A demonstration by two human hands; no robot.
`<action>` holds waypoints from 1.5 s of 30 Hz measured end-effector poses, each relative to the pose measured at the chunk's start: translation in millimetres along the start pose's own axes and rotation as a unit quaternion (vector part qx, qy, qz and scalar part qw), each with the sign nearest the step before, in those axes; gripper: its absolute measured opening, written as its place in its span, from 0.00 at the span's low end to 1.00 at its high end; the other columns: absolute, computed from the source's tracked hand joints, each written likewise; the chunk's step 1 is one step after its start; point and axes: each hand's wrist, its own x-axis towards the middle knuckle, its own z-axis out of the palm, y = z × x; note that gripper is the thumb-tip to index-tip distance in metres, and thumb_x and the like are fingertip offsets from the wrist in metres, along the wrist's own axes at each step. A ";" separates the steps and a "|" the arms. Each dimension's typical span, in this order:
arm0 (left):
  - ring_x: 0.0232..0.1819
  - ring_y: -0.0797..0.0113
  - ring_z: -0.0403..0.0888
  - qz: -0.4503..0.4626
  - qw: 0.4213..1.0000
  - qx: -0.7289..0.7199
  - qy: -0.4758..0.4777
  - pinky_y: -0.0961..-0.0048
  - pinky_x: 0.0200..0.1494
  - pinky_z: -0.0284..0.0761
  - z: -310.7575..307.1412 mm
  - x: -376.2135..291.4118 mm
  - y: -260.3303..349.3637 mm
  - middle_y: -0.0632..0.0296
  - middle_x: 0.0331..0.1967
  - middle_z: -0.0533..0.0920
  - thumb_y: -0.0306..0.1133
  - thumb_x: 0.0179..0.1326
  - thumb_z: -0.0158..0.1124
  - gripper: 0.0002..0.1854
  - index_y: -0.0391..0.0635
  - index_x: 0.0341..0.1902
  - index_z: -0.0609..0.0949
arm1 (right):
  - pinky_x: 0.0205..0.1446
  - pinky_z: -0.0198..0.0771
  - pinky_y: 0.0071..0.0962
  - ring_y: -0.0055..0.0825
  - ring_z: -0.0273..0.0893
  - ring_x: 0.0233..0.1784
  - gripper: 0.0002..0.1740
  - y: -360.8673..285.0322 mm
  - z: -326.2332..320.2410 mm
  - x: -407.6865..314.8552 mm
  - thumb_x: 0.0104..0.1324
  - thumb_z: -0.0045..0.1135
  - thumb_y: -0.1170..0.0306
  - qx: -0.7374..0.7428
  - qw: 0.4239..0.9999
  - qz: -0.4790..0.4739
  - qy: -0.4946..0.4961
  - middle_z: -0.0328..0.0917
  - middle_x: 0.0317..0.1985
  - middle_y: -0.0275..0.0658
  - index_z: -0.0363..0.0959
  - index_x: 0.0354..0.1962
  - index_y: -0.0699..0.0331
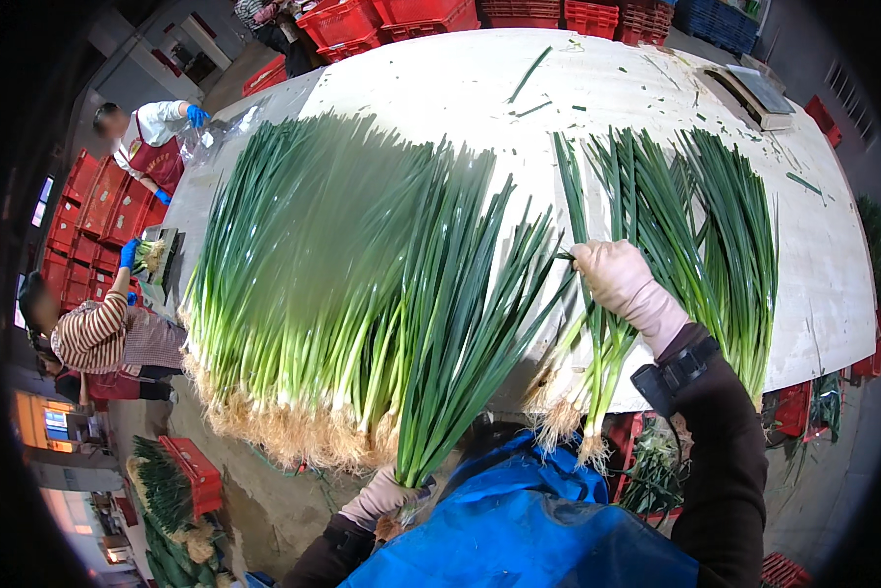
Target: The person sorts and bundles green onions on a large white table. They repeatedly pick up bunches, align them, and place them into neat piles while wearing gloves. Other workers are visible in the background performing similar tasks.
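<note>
My left hand (385, 494), in a pale glove, is closed around the lower stems of a bunch of green onions (459, 345) at the table's near edge. Above the table my right hand (617, 275), gloved too, pinches leaf tips at the right side of that bunch. A wide row of green onions (300, 294) lies to the left, roots hanging over the near edge. Under and beside my right wrist rest looser green onions (602, 353), and a further pile (734, 242) lies on the right. A blurred patch covers part of the left row.
The white table (440, 81) carries leaf scraps and a box-like object (749, 95) at far right. Two people in aprons, one striped-sleeved (102, 331) and one white-sleeved (153, 140), stand at left. Red crates (411, 15) line the far side; another (190, 474) stands on the floor at lower left.
</note>
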 end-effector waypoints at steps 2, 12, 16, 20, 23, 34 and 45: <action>0.40 0.77 0.82 -0.006 1.000 -0.012 0.001 0.75 0.46 0.79 -3.0 -3.2 3.8 0.67 0.38 0.87 0.21 0.53 0.75 0.18 0.42 0.48 0.83 | 0.28 0.76 0.29 0.28 0.81 0.26 0.05 30.6 -6.4 0.4 0.70 0.51 0.69 -0.058 0.997 0.056 -0.017 0.76 0.24 0.34 0.69 0.32 0.57; 0.41 0.79 0.82 0.008 0.999 -0.025 0.022 0.77 0.47 0.79 -11.5 -9.0 8.7 0.70 0.41 0.87 0.25 0.54 0.76 0.19 0.43 0.51 0.82 | 0.53 0.74 0.38 0.39 0.80 0.42 0.18 16.6 -73.7 -106.8 0.65 0.51 0.67 0.343 0.810 0.080 -0.469 0.83 0.40 0.44 0.78 0.48 0.68; 0.41 0.77 0.84 -0.002 0.997 0.069 0.020 0.77 0.46 0.79 -22.2 -5.0 23.3 0.69 0.39 0.88 0.27 0.55 0.76 0.15 0.44 0.47 0.84 | 0.51 0.75 0.36 0.37 0.81 0.40 0.14 -21.6 -80.1 -163.8 0.67 0.55 0.64 0.466 0.726 -0.023 -0.506 0.82 0.35 0.43 0.80 0.41 0.66; 0.43 0.74 0.84 -0.051 0.998 -0.044 0.019 0.73 0.49 0.82 -31.7 -7.9 50.3 0.65 0.40 0.87 0.23 0.54 0.75 0.31 0.39 0.64 0.76 | 0.54 0.75 0.34 0.36 0.82 0.43 0.16 -39.8 -64.1 -178.8 0.70 0.57 0.59 0.368 0.766 -0.030 -0.527 0.84 0.37 0.41 0.82 0.42 0.63; 0.46 0.67 0.85 0.001 0.991 -0.115 -0.063 0.69 0.52 0.81 -40.9 -11.6 74.0 0.60 0.39 0.86 0.19 0.53 0.73 0.36 0.34 0.67 0.70 | 0.54 0.75 0.35 0.40 0.82 0.48 0.19 -55.2 -48.9 -165.6 0.69 0.56 0.56 0.344 0.764 0.028 -0.546 0.85 0.43 0.43 0.81 0.47 0.60; 0.44 0.64 0.85 -0.032 0.984 -0.161 -0.067 0.65 0.52 0.80 -55.7 -20.9 118.0 0.57 0.41 0.86 0.18 0.47 0.75 0.40 0.34 0.67 0.71 | 0.57 0.75 0.29 0.35 0.82 0.52 0.24 -88.6 -37.7 -62.8 0.73 0.52 0.59 0.583 0.781 0.108 -0.197 0.82 0.51 0.47 0.70 0.62 0.61; 0.38 0.58 0.85 -0.006 0.822 0.525 0.219 0.72 0.28 0.84 -45.0 84.7 130.9 0.30 0.70 0.63 0.36 0.63 0.67 0.56 0.46 0.80 0.35 | 0.63 0.72 0.35 0.46 0.80 0.56 0.26 -116.7 -15.1 -43.0 0.71 0.49 0.57 0.552 0.773 0.093 -0.297 0.81 0.54 0.50 0.69 0.62 0.61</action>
